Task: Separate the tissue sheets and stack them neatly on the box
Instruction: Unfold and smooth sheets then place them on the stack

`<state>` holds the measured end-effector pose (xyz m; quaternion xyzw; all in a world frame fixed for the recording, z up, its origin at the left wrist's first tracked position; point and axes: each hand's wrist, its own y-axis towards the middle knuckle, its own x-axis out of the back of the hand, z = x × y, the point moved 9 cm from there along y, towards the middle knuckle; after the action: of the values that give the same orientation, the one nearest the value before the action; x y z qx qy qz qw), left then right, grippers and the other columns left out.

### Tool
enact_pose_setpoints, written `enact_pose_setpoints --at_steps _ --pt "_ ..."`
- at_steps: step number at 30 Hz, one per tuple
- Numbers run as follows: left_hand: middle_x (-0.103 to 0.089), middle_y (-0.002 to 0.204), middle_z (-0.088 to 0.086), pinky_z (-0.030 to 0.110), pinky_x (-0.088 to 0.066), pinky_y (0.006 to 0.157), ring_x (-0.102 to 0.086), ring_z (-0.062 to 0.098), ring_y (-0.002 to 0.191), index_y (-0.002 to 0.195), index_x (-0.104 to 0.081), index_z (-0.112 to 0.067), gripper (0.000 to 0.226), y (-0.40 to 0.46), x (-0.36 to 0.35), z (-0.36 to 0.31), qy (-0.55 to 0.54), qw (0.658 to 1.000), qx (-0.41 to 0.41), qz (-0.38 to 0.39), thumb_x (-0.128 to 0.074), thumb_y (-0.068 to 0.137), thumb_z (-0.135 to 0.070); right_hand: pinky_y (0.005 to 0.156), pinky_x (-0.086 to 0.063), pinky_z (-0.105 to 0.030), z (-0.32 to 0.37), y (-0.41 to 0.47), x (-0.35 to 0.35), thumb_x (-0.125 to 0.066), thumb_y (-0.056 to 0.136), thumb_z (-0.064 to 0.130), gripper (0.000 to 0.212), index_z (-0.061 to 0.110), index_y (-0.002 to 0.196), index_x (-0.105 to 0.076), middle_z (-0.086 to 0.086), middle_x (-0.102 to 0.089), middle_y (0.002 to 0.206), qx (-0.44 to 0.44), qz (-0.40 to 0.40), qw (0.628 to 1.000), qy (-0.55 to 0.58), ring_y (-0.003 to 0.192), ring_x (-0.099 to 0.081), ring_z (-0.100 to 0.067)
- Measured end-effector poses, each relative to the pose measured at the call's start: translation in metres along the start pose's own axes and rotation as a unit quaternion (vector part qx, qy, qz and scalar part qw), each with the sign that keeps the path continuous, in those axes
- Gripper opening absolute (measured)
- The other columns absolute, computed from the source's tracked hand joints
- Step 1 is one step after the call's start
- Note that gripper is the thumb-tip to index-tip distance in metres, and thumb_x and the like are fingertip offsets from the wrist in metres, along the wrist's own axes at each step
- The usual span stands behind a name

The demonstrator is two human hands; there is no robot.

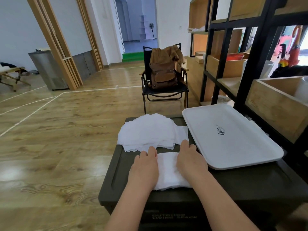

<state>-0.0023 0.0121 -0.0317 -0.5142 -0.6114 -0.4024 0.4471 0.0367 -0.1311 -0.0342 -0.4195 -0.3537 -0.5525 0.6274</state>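
A wooden floor (58, 130) spreads out around a dark green box (250, 189), my landmark here. To the box's right rises a black-framed shelf unit (221, 64) with wooden bins. Beyond the box's far edge stands a black folding chair (166, 90) carrying a brown backpack (162, 74). A white tray (233, 137) lies on the right side of the box's lid, overhanging it slightly. On the far left part of the lid sits a loosely fanned stack of tissue sheets (146, 132). Nearer me, at the lid's middle, lies a thicker wad of tissue (168, 170). My left hand (144, 167) and right hand (191, 160) rest on it, one at each side, fingers bent down onto the wad's far edge, gripping it. My right hand sits just beside the tray's near corner.
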Motion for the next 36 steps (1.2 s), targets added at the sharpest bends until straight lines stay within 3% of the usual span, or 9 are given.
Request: enact_pose_setpoints --at_steps 7,10,12,15,17,22,28,34,36 --pt "-0.058 0.100 -0.003 0.030 -0.048 0.075 -0.055 0.016 0.090 0.105 -0.049 -0.023 0.012 0.022 0.017 0.007 -0.009 0.998 -0.004 0.065 -0.039 0.100 -0.028 0.077 -0.044 -0.029 -0.004 0.018 0.003 -0.038 0.094 0.009 0.027 0.012 0.119 -0.048 -0.007 -0.057 0.115 0.016 0.136 0.988 -0.070 0.099 -0.054 -0.023" --pt "-0.060 0.084 -0.004 0.029 -0.040 0.061 -0.056 0.016 0.077 0.099 -0.057 -0.017 0.012 0.049 0.057 0.019 -0.030 0.998 0.029 -0.057 -0.053 0.095 -0.027 0.079 -0.043 -0.027 -0.016 0.022 0.019 -0.046 0.094 0.021 0.020 0.018 0.112 -0.055 0.000 -0.060 0.112 0.018 0.084 0.996 -0.024 0.102 -0.056 -0.019" --pt "-0.064 0.094 -0.002 0.030 -0.043 0.070 -0.058 0.019 0.090 0.107 -0.060 -0.016 0.015 0.072 0.072 0.023 -0.070 0.990 0.026 -0.121 -0.058 0.094 -0.024 0.075 -0.042 -0.026 -0.023 0.024 0.032 -0.053 0.094 0.033 0.014 0.024 0.104 -0.056 0.007 -0.060 0.101 0.030 0.037 0.998 0.039 0.095 -0.056 -0.014" --pt "-0.059 0.129 -0.007 0.028 -0.041 0.097 -0.052 0.016 0.118 0.135 -0.049 -0.028 0.042 0.099 0.048 0.014 -0.075 0.995 -0.039 -0.059 -0.056 0.095 -0.020 0.062 -0.040 -0.021 -0.030 0.024 0.049 -0.054 0.093 0.037 0.006 0.032 0.094 -0.056 0.011 -0.061 0.084 0.043 -0.042 0.984 0.166 0.079 -0.058 -0.005" --pt "-0.051 0.142 -0.009 0.020 -0.033 0.098 -0.047 0.014 0.125 0.146 -0.038 -0.033 0.054 0.106 0.022 0.013 -0.067 0.996 -0.059 0.002 -0.055 0.096 -0.022 0.061 -0.042 -0.019 -0.030 0.023 0.053 -0.055 0.093 0.034 0.005 0.034 0.088 -0.056 0.010 -0.060 0.078 0.051 -0.081 0.970 0.223 0.073 -0.061 -0.005" --pt "-0.051 0.143 -0.011 0.016 -0.031 0.089 -0.048 0.009 0.120 0.148 -0.037 -0.037 0.066 0.117 0.009 0.021 -0.095 0.993 -0.065 0.011 -0.057 0.088 -0.021 0.054 -0.038 -0.015 -0.028 0.024 0.053 -0.057 0.092 0.031 0.008 0.036 0.086 -0.056 0.008 -0.060 0.070 0.063 -0.121 0.947 0.291 0.065 -0.059 -0.005" --pt "-0.035 0.156 -0.013 0.022 -0.022 0.115 -0.030 0.008 0.143 0.146 -0.042 -0.037 0.062 0.112 0.004 0.017 -0.091 0.988 -0.113 0.048 -0.057 0.090 -0.015 0.049 -0.040 -0.008 -0.018 0.024 0.051 -0.058 0.089 0.030 0.007 0.036 0.085 -0.059 0.010 -0.061 0.067 0.075 -0.137 0.921 0.357 0.056 -0.055 -0.003" --pt "-0.058 0.139 -0.008 0.023 -0.036 0.107 -0.053 0.011 0.126 0.124 -0.068 -0.029 0.031 0.109 0.017 0.019 -0.142 0.986 -0.077 -0.029 -0.049 0.100 -0.020 0.048 -0.038 -0.008 -0.020 0.023 0.048 -0.058 0.090 0.031 0.007 0.036 0.085 -0.060 0.010 -0.064 0.071 0.075 -0.134 0.922 0.357 0.054 -0.054 0.000" --pt "-0.073 0.108 -0.002 0.026 -0.047 0.090 -0.064 0.016 0.098 0.099 -0.075 -0.020 0.027 0.107 0.024 0.017 -0.130 0.987 -0.077 -0.059 -0.050 0.101 -0.031 0.049 -0.038 -0.007 -0.020 0.023 0.048 -0.059 0.089 0.031 0.007 0.036 0.084 -0.060 0.010 -0.064 0.071 0.076 -0.135 0.922 0.356 0.055 -0.054 0.001"
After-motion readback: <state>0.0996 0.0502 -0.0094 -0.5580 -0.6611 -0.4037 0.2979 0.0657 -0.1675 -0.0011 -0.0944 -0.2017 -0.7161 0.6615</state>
